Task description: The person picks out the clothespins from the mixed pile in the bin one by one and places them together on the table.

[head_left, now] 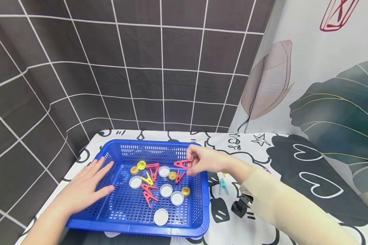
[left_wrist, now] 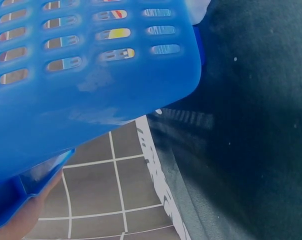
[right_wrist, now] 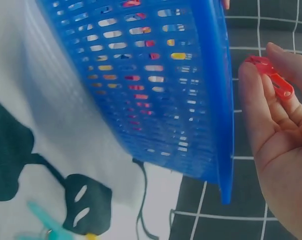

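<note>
My right hand (head_left: 204,159) pinches a red clothespin (head_left: 181,164) above the right side of a blue plastic basket (head_left: 135,230). Its thumb and fingers close on the red clothespin (right_wrist: 277,82) in the right wrist view, beside the slotted basket wall (right_wrist: 211,100). At the basket's left rim rests my left hand (head_left: 84,185), fingers extended and spread. Inside the basket lie several red clothespins (head_left: 149,197), a yellow clothespin (head_left: 147,178), several white caps (head_left: 161,216) and several yellow caps (head_left: 185,191). Only a bit of the left hand (left_wrist: 18,222) shows under the rim in the left wrist view.
Right of the basket, a teal clothespin (head_left: 223,186) lies on the patterned cloth (head_left: 233,224), with a small black object (head_left: 241,206) near the right sleeve. A dark tiled-pattern curtain (head_left: 141,68) hangs behind, and a leaf-print curtain (head_left: 331,102) stands at the right.
</note>
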Demonstrator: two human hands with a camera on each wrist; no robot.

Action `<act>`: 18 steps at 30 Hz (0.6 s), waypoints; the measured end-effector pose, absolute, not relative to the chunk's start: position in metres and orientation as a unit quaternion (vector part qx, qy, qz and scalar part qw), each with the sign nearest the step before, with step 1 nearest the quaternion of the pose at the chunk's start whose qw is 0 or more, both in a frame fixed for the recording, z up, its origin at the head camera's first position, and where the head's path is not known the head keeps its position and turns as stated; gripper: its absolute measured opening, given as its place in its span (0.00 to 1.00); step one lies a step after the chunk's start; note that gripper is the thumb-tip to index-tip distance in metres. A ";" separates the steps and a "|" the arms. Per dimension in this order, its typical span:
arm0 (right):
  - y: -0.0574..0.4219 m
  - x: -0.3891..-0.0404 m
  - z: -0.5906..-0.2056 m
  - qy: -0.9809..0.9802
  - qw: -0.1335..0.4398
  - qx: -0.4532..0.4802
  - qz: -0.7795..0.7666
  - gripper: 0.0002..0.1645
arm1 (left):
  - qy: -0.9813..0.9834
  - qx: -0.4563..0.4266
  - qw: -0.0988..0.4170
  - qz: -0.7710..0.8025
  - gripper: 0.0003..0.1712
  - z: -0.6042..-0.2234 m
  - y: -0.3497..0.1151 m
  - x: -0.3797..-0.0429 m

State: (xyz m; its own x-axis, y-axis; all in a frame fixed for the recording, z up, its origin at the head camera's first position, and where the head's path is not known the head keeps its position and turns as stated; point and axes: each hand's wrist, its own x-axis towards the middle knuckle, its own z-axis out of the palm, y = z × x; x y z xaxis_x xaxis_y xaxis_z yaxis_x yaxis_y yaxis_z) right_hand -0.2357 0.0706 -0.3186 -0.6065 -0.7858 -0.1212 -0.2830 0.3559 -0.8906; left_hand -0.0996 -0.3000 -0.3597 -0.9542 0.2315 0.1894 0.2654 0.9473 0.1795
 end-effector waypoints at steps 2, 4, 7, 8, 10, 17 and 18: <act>0.077 -0.236 -0.321 0.770 0.271 -0.339 -0.468 0.21 | -0.983 -0.126 0.082 -0.102 0.42 -0.360 -0.300 -0.100; 0.084 -0.235 -0.323 0.772 0.260 -0.328 -0.478 0.21 | -0.983 -0.126 0.081 -0.104 0.42 -0.359 -0.300 -0.099; 0.094 -0.233 -0.326 0.773 0.251 -0.308 -0.493 0.22 | -0.984 -0.124 0.078 -0.105 0.42 -0.359 -0.299 -0.099; 0.098 -0.233 -0.327 0.772 0.251 -0.301 -0.501 0.22 | -0.984 -0.125 0.078 -0.105 0.42 -0.359 -0.299 -0.099; 0.105 -0.231 -0.330 0.765 0.252 -0.289 -0.518 0.22 | -0.983 -0.126 0.079 -0.105 0.42 -0.359 -0.299 -0.099; 0.130 -0.228 -0.348 0.738 0.252 -0.257 -0.571 0.21 | -0.984 -0.123 0.078 -0.106 0.42 -0.359 -0.299 -0.099; 0.134 -0.228 -0.351 0.736 0.250 -0.252 -0.576 0.21 | -0.984 -0.122 0.076 -0.107 0.42 -0.359 -0.299 -0.099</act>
